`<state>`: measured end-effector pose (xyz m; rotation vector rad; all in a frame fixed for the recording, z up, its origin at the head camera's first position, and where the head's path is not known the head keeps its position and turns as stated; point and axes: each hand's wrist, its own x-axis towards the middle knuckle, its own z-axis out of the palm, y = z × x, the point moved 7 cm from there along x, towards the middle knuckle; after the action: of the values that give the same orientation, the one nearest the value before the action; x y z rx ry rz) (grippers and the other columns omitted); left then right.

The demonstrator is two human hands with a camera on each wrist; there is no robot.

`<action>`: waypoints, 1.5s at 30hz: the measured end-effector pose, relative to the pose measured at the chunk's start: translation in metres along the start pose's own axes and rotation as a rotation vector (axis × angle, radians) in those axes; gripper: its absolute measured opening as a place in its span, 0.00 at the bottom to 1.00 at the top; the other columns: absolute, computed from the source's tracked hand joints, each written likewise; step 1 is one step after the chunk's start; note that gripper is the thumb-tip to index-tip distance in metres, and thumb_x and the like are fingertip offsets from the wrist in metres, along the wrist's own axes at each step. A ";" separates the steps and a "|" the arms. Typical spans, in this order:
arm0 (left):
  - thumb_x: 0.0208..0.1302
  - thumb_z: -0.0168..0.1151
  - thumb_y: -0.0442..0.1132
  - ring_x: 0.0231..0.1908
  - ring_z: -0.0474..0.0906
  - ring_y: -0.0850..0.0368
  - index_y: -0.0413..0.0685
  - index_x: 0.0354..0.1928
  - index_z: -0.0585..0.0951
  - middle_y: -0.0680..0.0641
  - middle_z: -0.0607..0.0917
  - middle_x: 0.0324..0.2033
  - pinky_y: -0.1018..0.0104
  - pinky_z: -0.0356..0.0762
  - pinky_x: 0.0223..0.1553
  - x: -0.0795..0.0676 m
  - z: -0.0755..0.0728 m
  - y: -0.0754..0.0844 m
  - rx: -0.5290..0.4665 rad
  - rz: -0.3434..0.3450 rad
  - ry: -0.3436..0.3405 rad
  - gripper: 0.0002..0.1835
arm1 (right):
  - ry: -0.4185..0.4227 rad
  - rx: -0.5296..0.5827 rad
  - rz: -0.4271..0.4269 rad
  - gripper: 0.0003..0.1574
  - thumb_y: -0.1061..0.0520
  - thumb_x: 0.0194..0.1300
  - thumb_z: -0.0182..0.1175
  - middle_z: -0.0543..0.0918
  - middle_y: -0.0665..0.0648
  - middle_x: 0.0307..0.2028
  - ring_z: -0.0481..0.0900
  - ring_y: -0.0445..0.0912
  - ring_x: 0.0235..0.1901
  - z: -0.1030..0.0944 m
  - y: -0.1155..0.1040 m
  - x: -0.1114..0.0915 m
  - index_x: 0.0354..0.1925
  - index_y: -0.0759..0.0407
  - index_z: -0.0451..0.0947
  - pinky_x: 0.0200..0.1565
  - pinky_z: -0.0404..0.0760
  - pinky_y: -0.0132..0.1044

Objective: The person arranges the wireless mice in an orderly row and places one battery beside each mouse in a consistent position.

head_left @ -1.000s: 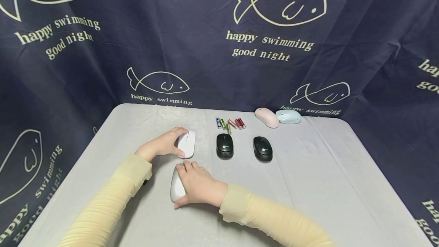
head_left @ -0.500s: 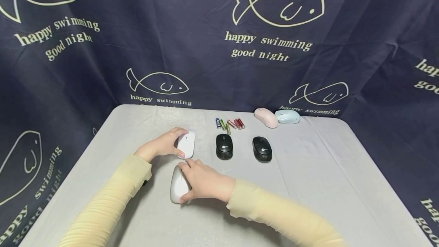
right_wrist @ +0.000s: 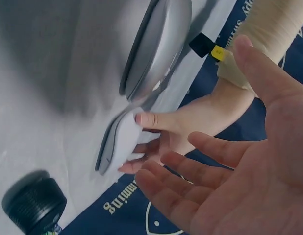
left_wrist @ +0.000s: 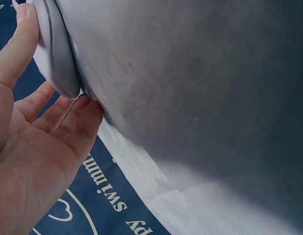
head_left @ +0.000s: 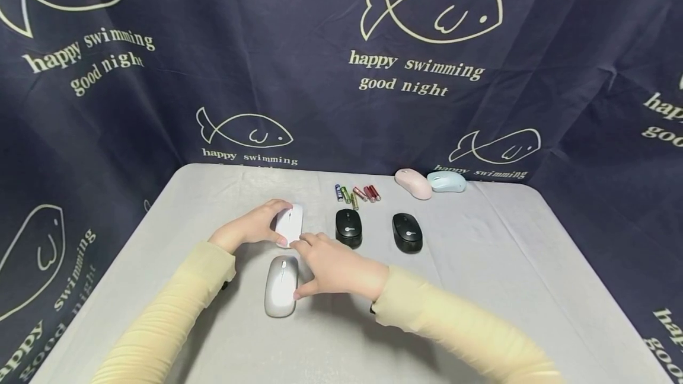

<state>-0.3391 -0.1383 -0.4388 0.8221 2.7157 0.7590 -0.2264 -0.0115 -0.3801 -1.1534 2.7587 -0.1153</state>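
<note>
My left hand [head_left: 255,225] holds a white computer mouse [head_left: 291,224] by its ends on the table, thumb at the near end, fingers at the far end. In the left wrist view the thumb presses one end of the white mouse [left_wrist: 58,54]. Just in front of it lies a silver-grey computer mouse [head_left: 280,292], wheel end pointing away from me. Beside that one, my right hand [head_left: 335,265] is spread with nothing in its grasp, fingertips overlapping the white mouse's near end in the head view. The right wrist view shows the right hand [right_wrist: 249,166] palm-up, fingers loosely extended, apart from the silver-grey mouse [right_wrist: 161,49].
Two black mice [head_left: 349,228] stand right of the white one. Behind them lie several small batteries [head_left: 357,194] in blue, green and red. A pink mouse [head_left: 413,184] and a light blue mouse [head_left: 447,182] sit at the table's back edge, before a dark fish-print curtain [head_left: 320,105].
My right hand has let go of the silver-grey mouse and moved to the right and slightly away from me, uncovering it. My left hand keeps its place on the white mouse.
</note>
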 end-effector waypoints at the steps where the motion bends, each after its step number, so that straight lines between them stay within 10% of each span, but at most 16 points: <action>1: 0.43 0.75 0.48 0.65 0.60 0.36 0.33 0.65 0.63 0.33 0.65 0.64 0.43 0.57 0.67 0.000 0.000 0.000 0.000 0.001 0.000 0.49 | -0.001 -0.002 0.004 0.55 0.30 0.46 0.67 0.71 0.58 0.61 0.72 0.51 0.56 -0.001 0.002 -0.001 0.65 0.57 0.64 0.58 0.75 0.40; 45: 0.42 0.77 0.44 0.66 0.59 0.37 0.33 0.64 0.64 0.33 0.65 0.64 0.46 0.55 0.68 -0.003 0.000 0.001 -0.031 -0.010 0.013 0.48 | 0.368 0.120 -0.032 0.29 0.56 0.54 0.67 0.79 0.58 0.50 0.75 0.51 0.51 -0.065 0.114 -0.039 0.53 0.63 0.75 0.55 0.75 0.43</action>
<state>-0.3358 -0.1392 -0.4382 0.7993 2.7103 0.8047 -0.2904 0.0969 -0.3261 -1.2530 2.9905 -0.5408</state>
